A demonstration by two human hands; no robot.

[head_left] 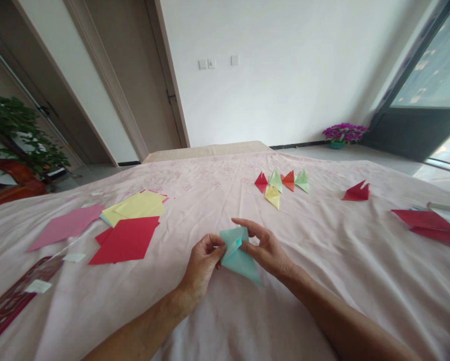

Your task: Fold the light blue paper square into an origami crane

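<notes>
A light turquoise sheet of origami paper (240,261), partly folded with a raised flap, is held up between both hands just above the cloth. My left hand (202,263) pinches its left edge between thumb and fingers. On the other side, my right hand (266,246) has its thumb at the fold's opening and its fingers behind the top right edge. Beyond the hands stand several small folded paper pieces: a red one (261,182), a yellow one (272,196), an orange one (288,180) and light green ones (302,181).
Loose sheets lie to the left: yellow (138,206), red (129,240) and pink (67,226). A red patterned packet (14,296) is at the lower left. Rightward are a folded red piece (357,191) and more red paper (428,224). A wrinkled pink cloth (322,240) covers the surface.
</notes>
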